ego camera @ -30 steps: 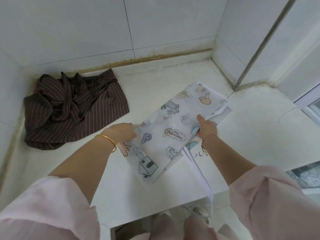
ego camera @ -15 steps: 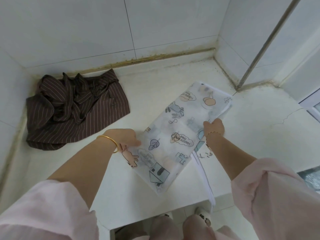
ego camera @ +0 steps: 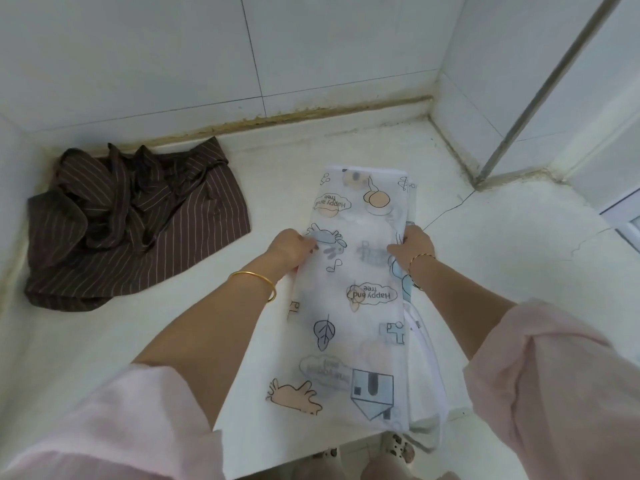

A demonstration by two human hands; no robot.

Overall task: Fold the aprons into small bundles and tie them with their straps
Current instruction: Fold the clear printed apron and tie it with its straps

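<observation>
Fingers pinching printed apron (ego camera: 353,306) edges, left hand (ego camera: 291,249) one side, right hand (ego camera: 414,245) other

Thin printed cloth apron (ego camera: 356,271), striped brown cloth (ego camera: 138,223), glossy tiles (ego camera: 346,46).

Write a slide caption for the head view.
Left hand and right hand hold the folded cartoon-print apron by its edges on a white counter; brown striped apron lies crumpled nearby.

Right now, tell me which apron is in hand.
The white cartoon-print apron: the left hand and right hand grip its side edges. The brown striped apron lies crumpled and untouched at the back left of the counter.
</observation>
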